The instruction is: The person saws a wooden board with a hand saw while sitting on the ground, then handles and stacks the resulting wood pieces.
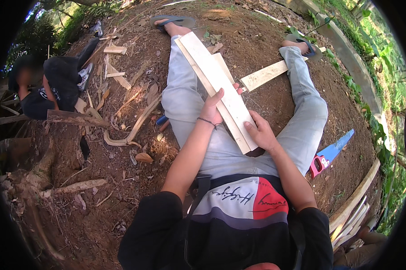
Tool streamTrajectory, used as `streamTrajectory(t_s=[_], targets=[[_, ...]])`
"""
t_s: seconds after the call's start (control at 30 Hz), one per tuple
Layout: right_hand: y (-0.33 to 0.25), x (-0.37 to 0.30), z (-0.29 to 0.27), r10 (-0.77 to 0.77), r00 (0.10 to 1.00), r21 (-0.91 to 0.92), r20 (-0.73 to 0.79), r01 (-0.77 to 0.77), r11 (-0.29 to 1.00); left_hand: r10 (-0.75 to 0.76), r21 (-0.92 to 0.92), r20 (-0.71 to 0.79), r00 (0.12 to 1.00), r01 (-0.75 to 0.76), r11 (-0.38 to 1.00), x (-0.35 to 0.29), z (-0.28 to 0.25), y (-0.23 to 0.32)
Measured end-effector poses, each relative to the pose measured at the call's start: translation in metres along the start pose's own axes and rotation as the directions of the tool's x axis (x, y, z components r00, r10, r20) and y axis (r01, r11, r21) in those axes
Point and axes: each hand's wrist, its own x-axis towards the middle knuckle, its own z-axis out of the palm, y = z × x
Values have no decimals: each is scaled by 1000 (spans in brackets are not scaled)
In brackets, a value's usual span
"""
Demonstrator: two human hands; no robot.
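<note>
Two pale wooden boards, laid face to face and slightly offset, slant across my lap from the left shin toward my waist. Around their middle wraps my left hand, thumb on the near edge and fingertips showing past the far edge. My right hand grips the boards close to their lower end, its thumb resting on the top face. Partly hidden behind the boards is another short pale piece of wood. A separate plank lies on the soil between my legs, reaching under my right leg.
A handsaw with a blue blade and red handle lies right of my thigh. Long wood strips are piled at lower right. Offcuts and branches litter the soil at left. Another person is on the ground at far left.
</note>
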Motion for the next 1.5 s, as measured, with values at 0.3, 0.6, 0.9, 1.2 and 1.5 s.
streamTrajectory(t_s=[0.3, 0.6, 0.9, 1.2, 1.5], targets=[[-3, -2, 5, -11, 998, -124, 66, 19, 992, 92, -69, -174, 980, -105, 992, 10, -20, -4], [-14, -5, -5, -21, 993, -251, 119, 51, 967, 151, -72, -303, 941, -180, 981, 8, -23, 2], [-42, -11, -39, 96, 968, -21, 233, -94, 995, 169, -141, -361, 917, -232, 962, 11, -34, 7], [-24, -12, -27, -169, 932, -169, 319, 231, 958, 117, -148, -295, 948, -166, 975, 12, -27, 8], [-35, -21, -23, -127, 944, -282, 305, 217, 935, 135, -135, -326, 936, -187, 973, 11, -26, 8]])
